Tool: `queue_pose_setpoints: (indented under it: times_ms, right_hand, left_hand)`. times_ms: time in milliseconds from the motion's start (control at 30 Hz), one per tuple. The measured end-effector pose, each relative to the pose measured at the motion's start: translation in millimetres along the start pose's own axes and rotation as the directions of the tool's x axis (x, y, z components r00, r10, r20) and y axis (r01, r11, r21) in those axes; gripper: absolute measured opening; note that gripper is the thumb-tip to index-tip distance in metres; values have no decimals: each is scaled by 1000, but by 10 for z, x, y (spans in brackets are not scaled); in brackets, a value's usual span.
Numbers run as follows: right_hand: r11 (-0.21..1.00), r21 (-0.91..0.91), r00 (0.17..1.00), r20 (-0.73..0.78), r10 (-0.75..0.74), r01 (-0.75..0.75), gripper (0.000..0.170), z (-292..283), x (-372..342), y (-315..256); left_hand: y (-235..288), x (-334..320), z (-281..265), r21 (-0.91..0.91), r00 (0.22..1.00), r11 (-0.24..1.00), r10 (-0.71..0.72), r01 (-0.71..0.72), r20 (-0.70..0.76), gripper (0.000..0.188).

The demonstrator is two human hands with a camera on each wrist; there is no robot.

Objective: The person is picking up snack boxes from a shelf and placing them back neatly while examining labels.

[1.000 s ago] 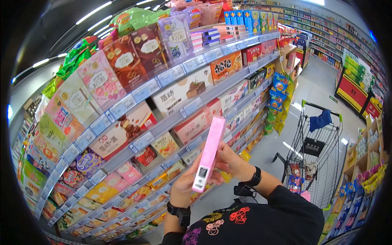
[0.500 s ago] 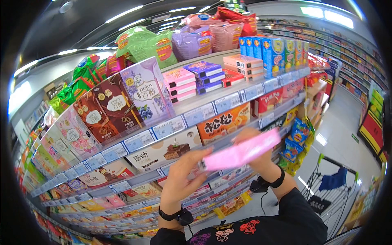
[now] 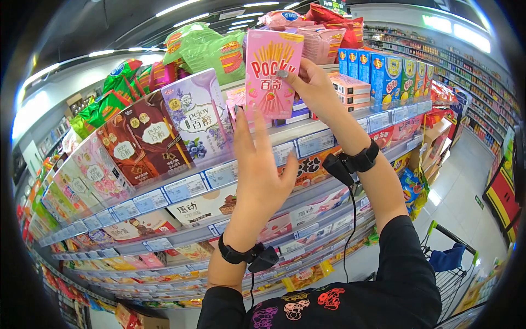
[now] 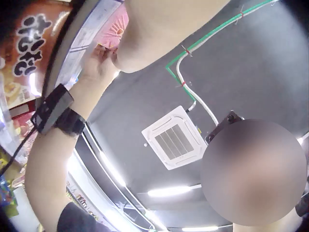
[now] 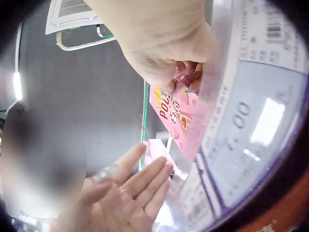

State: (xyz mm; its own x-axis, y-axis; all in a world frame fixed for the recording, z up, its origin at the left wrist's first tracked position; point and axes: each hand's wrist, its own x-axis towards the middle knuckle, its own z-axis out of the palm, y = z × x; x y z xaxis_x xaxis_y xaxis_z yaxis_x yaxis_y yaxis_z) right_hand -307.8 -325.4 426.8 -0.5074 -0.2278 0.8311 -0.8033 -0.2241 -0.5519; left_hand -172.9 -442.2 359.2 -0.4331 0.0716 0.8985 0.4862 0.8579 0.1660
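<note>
Upright above the top shelf is a pink Pocky box (image 3: pixel 272 96), its printed front facing me. My right hand (image 3: pixel 313 90) grips it by the right edge, thumb across the front. Close to the box's lower left is my left hand (image 3: pixel 262 164), its fingers extended upward and the thumb spread. The right wrist view shows that left hand (image 5: pixel 130 198) with the palm spread, below the tilted Pocky box (image 5: pixel 179 116). Part of the pink box (image 4: pixel 116 26) also appears in the left wrist view, beside my right hand (image 4: pixel 99 65).
Stacked flat boxes (image 3: pixel 350 88) and blue cartons (image 3: pixel 359 64) stand on the top shelf to the right. Pejoy boxes (image 3: pixel 198 118) line its left, behind a clear lip and price tags (image 3: pixel 315 143). A shopping cart (image 3: pixel 452 241) stands in the right aisle.
The pink box, earlier low between both hands and edge-on, has been raised to the top shelf and turned front-on. My left hand has come off it; the right still holds it.
</note>
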Motion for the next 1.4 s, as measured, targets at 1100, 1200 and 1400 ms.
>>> queue_pose_setpoints:
  times_ms: [1100, 1200, 1400]
  right_hand:
    - [572, 792, 969, 96, 229, -213, 27, -398, -247, -60]
    - [315, 897, 909, 181, 375, -309, 28, -208, -420, -365]
    - [179, 882, 885, 385, 261, -436, 31, -85, -535, -298]
  left_hand:
    - [-186, 32, 100, -572, 984, 802, 118, -175, -135, 86]
    - [-84, 97, 32, -745, 979, 636, 147, -201, -138, 88]
    - [2, 136, 23, -641, 951, 703, 244, -307, -189, 86]
